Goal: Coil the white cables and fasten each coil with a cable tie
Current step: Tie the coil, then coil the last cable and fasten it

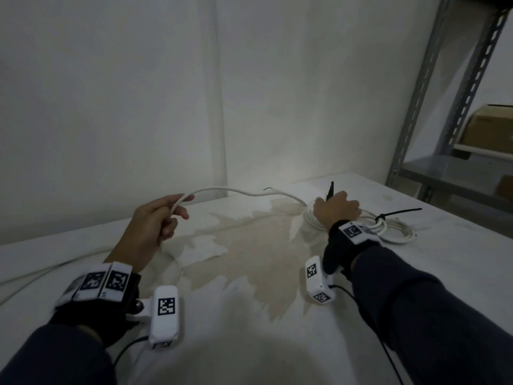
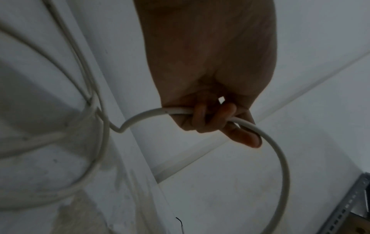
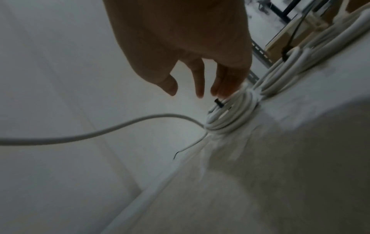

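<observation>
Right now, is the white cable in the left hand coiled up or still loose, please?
Loose: the round white cable runs uncoiled from the left hand to the white coil beneath the right hand.

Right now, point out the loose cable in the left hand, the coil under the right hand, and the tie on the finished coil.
loose cable (image 2: 140,114), left wrist view, stretch beside the fingers.
coil (image 3: 226,121), right wrist view, stacked loops.
cable tie (image 1: 399,212), head view, black tail.
</observation>
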The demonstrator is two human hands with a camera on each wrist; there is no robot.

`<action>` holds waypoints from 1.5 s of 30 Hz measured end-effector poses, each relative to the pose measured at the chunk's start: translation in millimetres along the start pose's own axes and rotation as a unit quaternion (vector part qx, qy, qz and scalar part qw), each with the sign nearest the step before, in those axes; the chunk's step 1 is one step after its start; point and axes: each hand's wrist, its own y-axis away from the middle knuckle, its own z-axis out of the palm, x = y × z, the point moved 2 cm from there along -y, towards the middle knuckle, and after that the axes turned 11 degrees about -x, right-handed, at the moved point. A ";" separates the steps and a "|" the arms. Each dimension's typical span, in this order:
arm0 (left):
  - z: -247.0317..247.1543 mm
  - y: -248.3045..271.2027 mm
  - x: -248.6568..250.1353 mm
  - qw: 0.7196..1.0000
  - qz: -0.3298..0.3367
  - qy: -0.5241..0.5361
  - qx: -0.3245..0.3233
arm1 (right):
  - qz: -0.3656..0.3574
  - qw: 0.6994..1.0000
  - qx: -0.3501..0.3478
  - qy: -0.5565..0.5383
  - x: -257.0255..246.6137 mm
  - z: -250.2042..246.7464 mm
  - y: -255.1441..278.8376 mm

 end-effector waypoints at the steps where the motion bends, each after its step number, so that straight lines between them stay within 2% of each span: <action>1: 0.7 2.8 4.5 1.000 0.007 -0.022 -0.012 | -0.011 0.999 -0.029 -0.033 -7.8 4.8 9.8; 2: 4.0 6.8 10.5 0.998 0.010 -0.053 -0.030 | -0.024 0.992 -0.082 -0.088 -14.3 11.7 16.5; 3: 7.7 10.7 16.2 0.994 0.011 -0.089 -0.055 | -0.018 0.971 -0.153 -0.184 -19.5 21.3 23.7; 4: 11.6 14.6 21.5 0.987 0.004 -0.135 -0.090 | 0.004 0.932 -0.218 -0.288 -23.6 29.8 31.8; 5: 15.3 18.5 24.5 0.972 -0.007 -0.188 -0.137 | 0.032 0.890 -0.250 -0.380 -27.1 34.0 40.7; 6: 17.3 23.4 24.4 0.950 -0.026 -0.243 -0.197 | 0.042 0.857 -0.255 -0.446 -30.4 37.8 46.6; 7: 17.3 28.6 22.5 0.918 -0.046 -0.295 -0.261 | 0.034 0.840 -0.247 -0.482 -33.7 38.1 51.9; 9: 12.3 39.2 15.0 0.837 -0.108 -0.401 -0.356 | -0.010 0.833 -0.242 -0.498 -43.2 33.6 60.8; 10: 8.0 43.7 9.2 0.799 -0.152 -0.445 -0.373 | -0.035 0.832 -0.254 -0.492 -47.2 29.2 66.6; 11: 4.2 48.9 5.5 0.770 -0.191 -0.486 -0.367 | -0.056 0.834 -0.277 -0.475 -51.8 23.0 75.9; 13: -3.2 54.5 -0.7 0.730 -0.221 -0.557 -0.329 | -0.100 0.825 -0.336 -0.443 -57.7 13.5 90.1; 15: -10.0 58.5 0.7 0.699 -0.220 -0.620 -0.281 | -0.144 0.814 -0.383 -0.412 -62.2 6.6 106.3; 16: -11.8 59.8 3.7 0.696 -0.200 -0.638 -0.262 | -0.162 0.808 -0.401 -0.400 -64.4 5.1 113.8; 17: -10.8 61.5 8.9 0.713 -0.173 -0.637 -0.236 | -0.180 0.801 -0.418 -0.389 -67.0 4.4 122.3; 18: -6.9 63.7 17.3 0.755 -0.148 -0.607 -0.196 | -0.198 0.791 -0.431 -0.386 -69.6 5.2 130.3; 19: 0.3 68.6 28.5 0.810 -0.127 -0.552 -0.154 | -0.210 0.780 -0.440 -0.393 -72.6 6.7 137.6; 20: 9.2 75.2 38.7 0.860 -0.133 -0.474 -0.139 | -0.218 0.765 -0.447 -0.409 -76.6 8.4 144.9; 21: 18.6 80.7 45.2 0.890 -0.172 -0.393 -0.157 | -0.221 0.749 -0.452 -0.431 -81.1 9.9 151.9; 22: 29.5 89.4 51.2 0.889 -0.239 -0.327 -0.213 | -0.222 0.731 -0.458 -0.454 -86.0 11.3 159.3; 23: 38.8 98.9 54.2 0.870 -0.297 -0.270 -0.284 | -0.224 0.714 -0.462 -0.475 -91.3 12.7 166.7; 24: 46.7 107.8 56.0 0.852 -0.334 -0.215 -0.342 | -0.227 0.700 -0.467 -0.490 -96.6 13.9 174.5; 25: 51.4 113.6 55.5 0.852 -0.346 -0.153 -0.362 | -0.231 0.689 -0.471 -0.500 -101.5 14.7 182.4; 26: 53.2 117.4 54.3 0.873 -0.338 -0.083 -0.341 | -0.233 0.678 -0.476 -0.509 -105.6 15.3 190.6; 28: 51.0 118.0 50.6 0.928 -0.278 0.083 -0.232 | -0.233 0.660 -0.485 -0.525 -111.0 15.4 207.5; 29: 49.0 117.1 50.0 0.941 -0.236 0.166 -0.179 | -0.234 0.653 -0.487 -0.531 -112.4 15.5 215.1; 31: 44.1 116.4 49.4 0.936 -0.157 0.303 -0.090 | -0.231 0.643 -0.492 -0.540 -111.9 16.7 228.5; 33: 37.5 117.3 48.3 0.913 -0.107 0.393 0.003 | -0.211 0.635 -0.502 -0.548 -107.6 20.2 240.4; 36: 29.4 123.7 47.0 0.892 -0.073 0.436 0.095 | -0.137 0.624 -0.498 -0.586 -94.1 27.5 252.7; 40: 9.9 140.9 42.0 0.883 -0.047 0.434 0.172 | 0.000 0.637 -0.396 -0.661 -67.8 32.8 245.0; 43: -13.1 160.0 30.4 0.894 -0.059 0.396 0.201 | 0.060 0.643 -0.355 -0.676 -51.7 31.6 242.2; 45: -28.7 173.2 22.3 0.907 -0.068 0.351 0.220 | 0.068 0.668 -0.333 -0.662 -43.8 33.4 244.7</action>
